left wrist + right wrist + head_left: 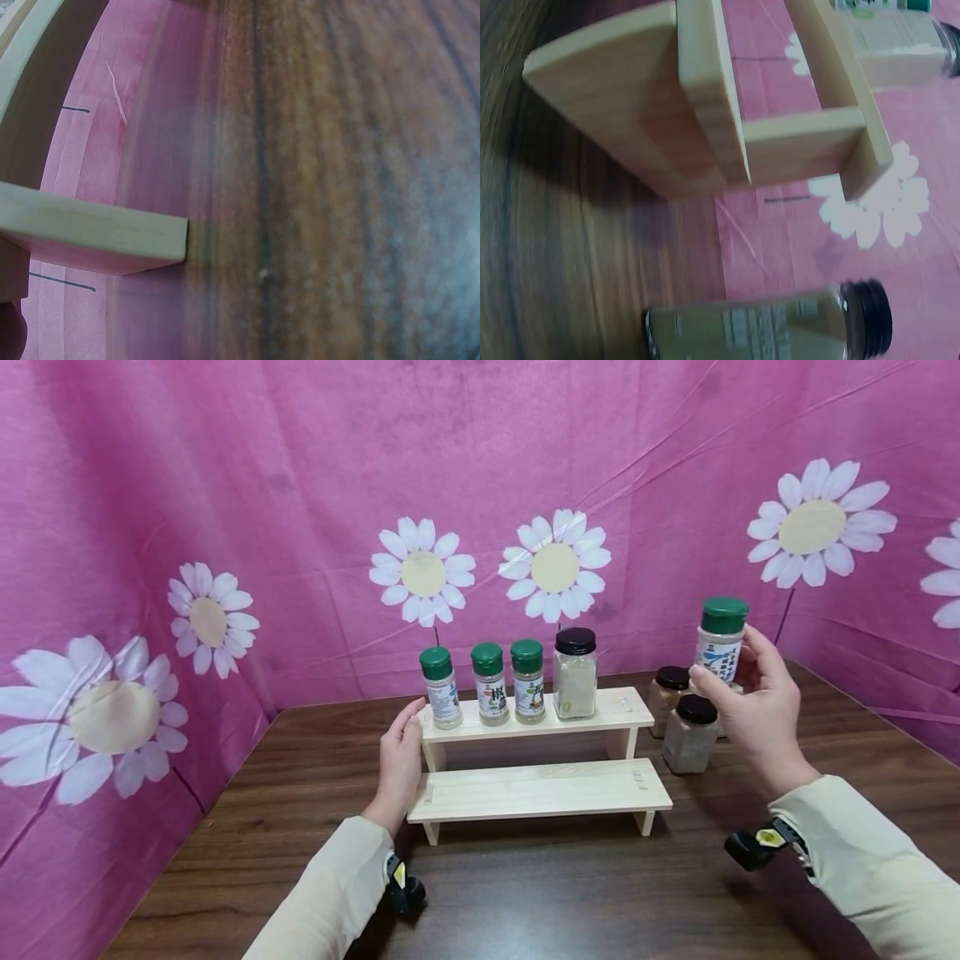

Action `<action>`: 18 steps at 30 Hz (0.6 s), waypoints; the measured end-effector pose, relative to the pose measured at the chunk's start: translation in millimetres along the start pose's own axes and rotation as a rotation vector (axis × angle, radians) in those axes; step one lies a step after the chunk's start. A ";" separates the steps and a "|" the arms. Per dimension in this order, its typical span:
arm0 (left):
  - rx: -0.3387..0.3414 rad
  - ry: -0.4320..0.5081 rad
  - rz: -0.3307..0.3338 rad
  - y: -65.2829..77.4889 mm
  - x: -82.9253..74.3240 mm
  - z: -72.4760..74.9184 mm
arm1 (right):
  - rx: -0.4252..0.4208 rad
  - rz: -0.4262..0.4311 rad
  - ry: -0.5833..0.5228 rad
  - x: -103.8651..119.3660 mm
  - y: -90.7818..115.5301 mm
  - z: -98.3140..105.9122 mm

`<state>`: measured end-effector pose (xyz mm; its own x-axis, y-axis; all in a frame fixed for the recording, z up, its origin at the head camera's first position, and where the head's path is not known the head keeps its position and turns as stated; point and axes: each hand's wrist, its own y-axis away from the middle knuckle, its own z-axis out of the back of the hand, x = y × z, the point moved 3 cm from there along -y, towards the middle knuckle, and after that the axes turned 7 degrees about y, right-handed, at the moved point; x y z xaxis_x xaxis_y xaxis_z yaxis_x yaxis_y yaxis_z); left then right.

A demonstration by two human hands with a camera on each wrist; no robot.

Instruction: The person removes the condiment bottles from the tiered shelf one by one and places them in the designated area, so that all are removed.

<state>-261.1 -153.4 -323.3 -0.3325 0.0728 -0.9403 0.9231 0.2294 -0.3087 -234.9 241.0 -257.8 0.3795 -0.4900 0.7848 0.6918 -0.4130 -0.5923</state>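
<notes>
My right hand (765, 714) grips a spice shaker (718, 647) with a green cap and printed label, held upright above the table at the right. At the left end of a two-tier wooden rack (540, 789), my left hand (401, 760) rests its extended fingers against the upper shelf's end. Three green-capped shakers (492, 685) and a taller black-lidded jar (576, 677) stand in a row on that upper shelf. The left wrist view shows the rack's pale wood (97, 232), with a bit of finger at the corner.
Black-lidded glass jars (688, 739) cluster on the table right of the rack, partly hidden behind one another and my right hand. One jar (765, 330) shows low in the right wrist view. A pink cloth (315, 485) with daisies hangs behind the dark wooden table (517, 893).
</notes>
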 end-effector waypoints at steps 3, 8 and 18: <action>0.000 0.001 0.000 -0.1 0.2 0.1 | -0.024 -0.008 0.023 -6.0 -1.5 7.6; 0.001 0.007 0.001 0.3 -0.3 -0.6 | -0.057 -0.054 0.056 -17.7 -3.9 20.7; 0.005 -0.011 0.001 -0.8 2.1 0.6 | 0.007 -0.182 0.135 -46.5 0.7 34.9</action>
<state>-262.3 -154.0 -325.1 -0.3292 0.0620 -0.9422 0.9245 0.2244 -0.3082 -230.6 290.3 -288.3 0.1629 -0.5063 0.8469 0.7460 -0.4985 -0.4415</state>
